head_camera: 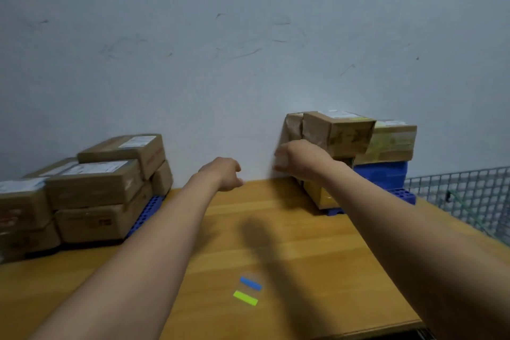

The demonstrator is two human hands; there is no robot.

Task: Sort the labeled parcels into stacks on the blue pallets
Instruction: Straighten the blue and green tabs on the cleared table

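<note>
Left hand: out over the bare worktop between the two stacks, fingers loosely curled, nothing in them.
Right hand: blurred, up against the left flank of the right stack, fingers curled; gripping or only touching, cannot tell.
Top parcel: crowning the right stack on the right pallet, close to the wall, label face up.
Key relation: top parcel just above and to the right of the right hand, well apart from the left hand. Right hand clearly the nearer one, so probably the one for any nudge or lift.
Heading: sitting skewed on the boxes below, one vertical corner turned toward the camera.
Long axis: apparently running rightward and back toward the wall, judging by the longer visible side; not certain.
Next move, as a guess: squaring that parcel flush with the stack.
Left stack: taped boxes, labels up, on the left pallet.
Near edge: blue strip and yellow-green strip flat on the worktop.
</note>
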